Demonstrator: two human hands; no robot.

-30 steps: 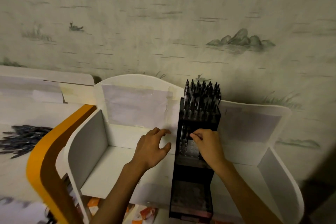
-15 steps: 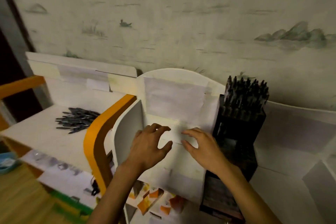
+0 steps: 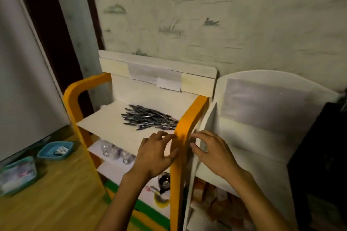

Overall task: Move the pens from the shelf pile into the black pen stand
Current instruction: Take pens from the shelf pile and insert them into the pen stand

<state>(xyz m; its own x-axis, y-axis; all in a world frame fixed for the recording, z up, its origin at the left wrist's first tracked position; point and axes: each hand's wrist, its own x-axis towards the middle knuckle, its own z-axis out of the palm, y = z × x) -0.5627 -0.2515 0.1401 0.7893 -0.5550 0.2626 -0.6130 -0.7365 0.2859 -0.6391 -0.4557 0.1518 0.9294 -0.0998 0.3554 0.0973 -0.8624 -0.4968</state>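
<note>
Head view, only one available: both hands empty and travelling left, away from the tall black slotted pen stand, now just a dark slab at the right edge with a few pen tips poking up at its top corner. A second ago right hand sat at the stand's middle tier, seemingly seating a pen; half a second ago both hands hovered over the white curved-top shelf unit; now over the boundary between that unit and the orange-framed white shelf. Left hand loosely curled, holding nothing, fingertips near the orange rail's inner edge. Right hand the same: fingers relaxed and bent, empty, just beside the white unit's side panel. Loose pile of dark pens lies on the orange-framed shelf's top board, ahead of the left hand, near but not yet touched. Reads as: last deposit done, return leg for the next pickup under way. Pile still big, so plenty of trips left. Teal trays on the wooden floor at left, irrelevant.
</note>
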